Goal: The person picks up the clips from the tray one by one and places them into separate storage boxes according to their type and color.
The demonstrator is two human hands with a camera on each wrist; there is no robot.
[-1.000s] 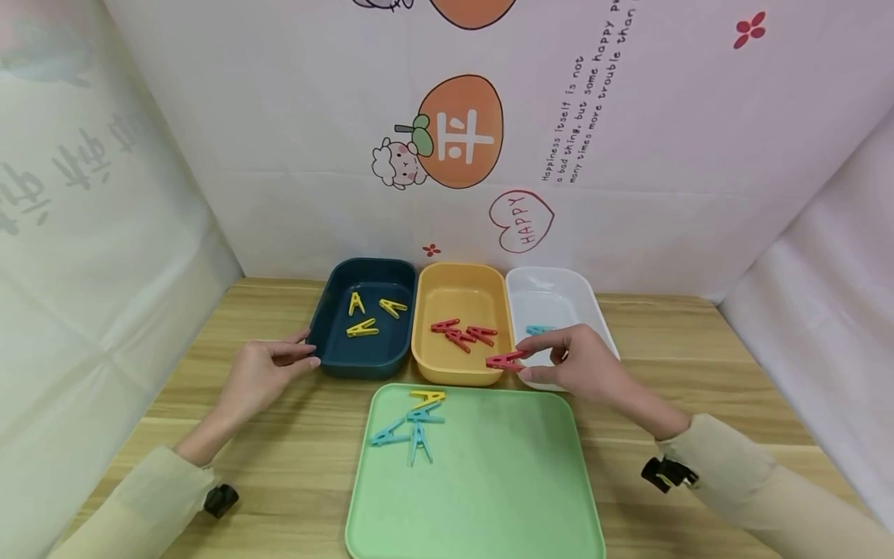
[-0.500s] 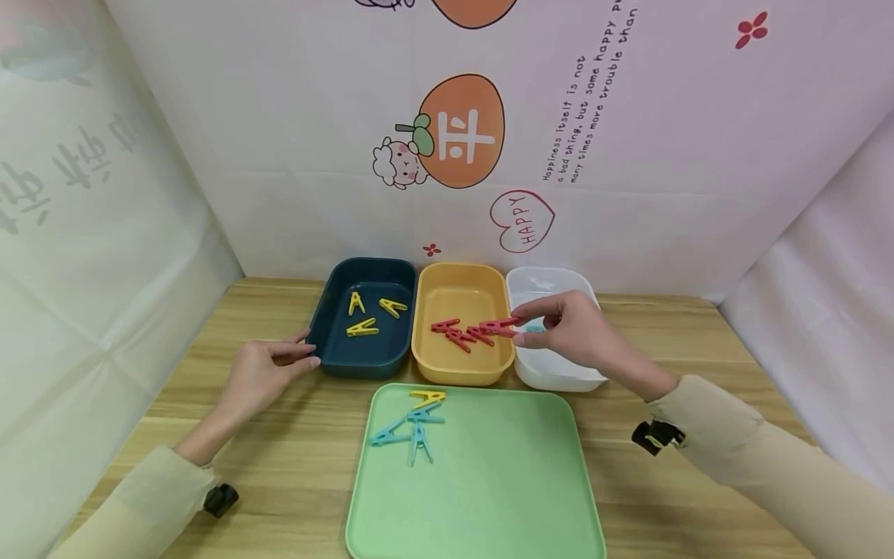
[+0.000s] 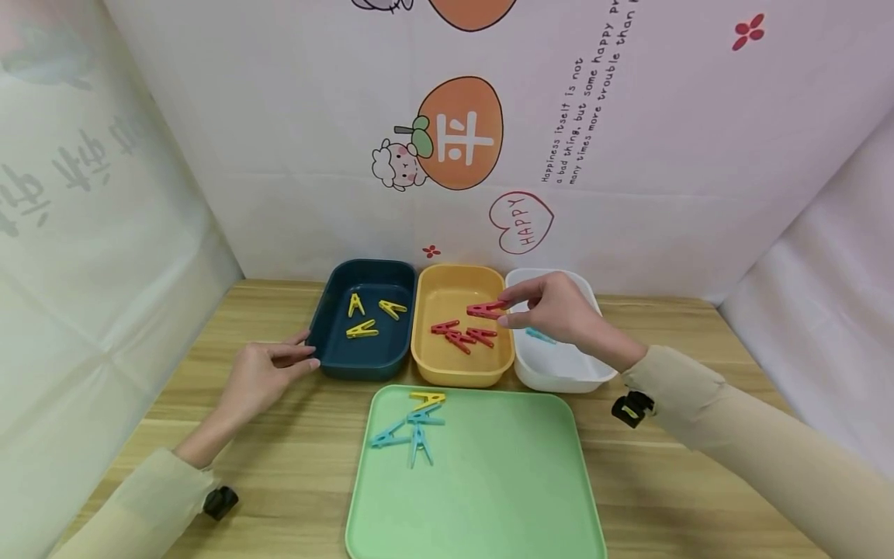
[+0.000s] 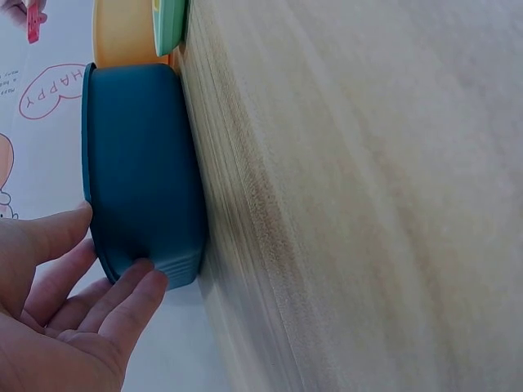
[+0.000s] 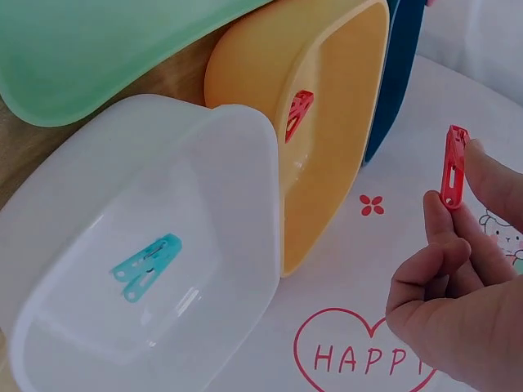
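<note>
Right hand (image 3: pixel 555 310) pinches red clothespin (image 3: pixel 482 310) between thumb and fingertips, above right side of yellow-orange bin (image 3: pixel 457 376); three other red clothespins (image 3: pixel 460 341) lie inside it. Left hand (image 3: pixel 258 376), fingers loosely extended, touches near-left corner of dark blue bin (image 3: pixel 363 368). Near green tray (image 3: pixel 503 473) has yellow clothespin (image 3: pixel 428 399), three light blue clothespins (image 3: pixel 420 436) far left.

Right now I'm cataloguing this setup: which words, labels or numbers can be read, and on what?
"HAPPY": red heart on back cloth.
"Happiness itself is not / a bad thing, but some happy pr… / many times more trouble than…": back cloth, cut off.
"平": orange print.
Left cloth: too faint to read.
</note>
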